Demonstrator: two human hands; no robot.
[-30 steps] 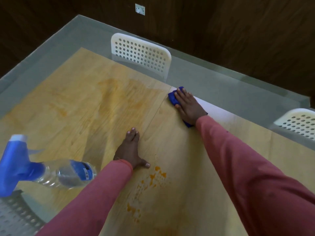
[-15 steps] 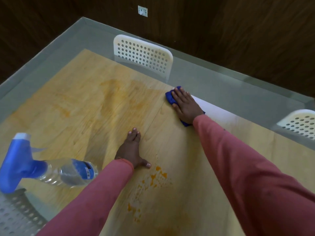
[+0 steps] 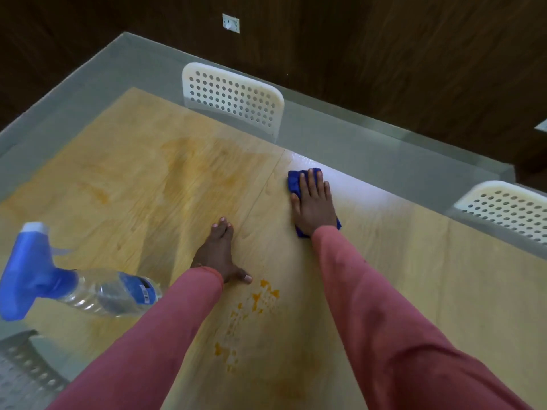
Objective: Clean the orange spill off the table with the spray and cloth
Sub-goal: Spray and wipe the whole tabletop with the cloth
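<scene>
We take the orange spill (image 3: 254, 315) as our landmark: a patch of bright droplets and faint streaks on the wooden table (image 3: 429, 291), running lengthwise toward us. Our right hand (image 3: 313, 202) lies flat, fingers straight and together, pressing the blue cloth (image 3: 294, 180) onto the table beyond the spill and off to its right, well apart from it. Our left hand (image 3: 220, 253) rests flat just beyond the spill, fingers together and thumb splayed almost to the nearest droplets, holding nothing. The spray bottle (image 3: 88, 291) lies on its side to the left of the spill, blue trigger head pointing away from it. The cloth hand, we judge, must draw back toward us and slightly left to reach the droplets; the left hand is nearer but bare.
</scene>
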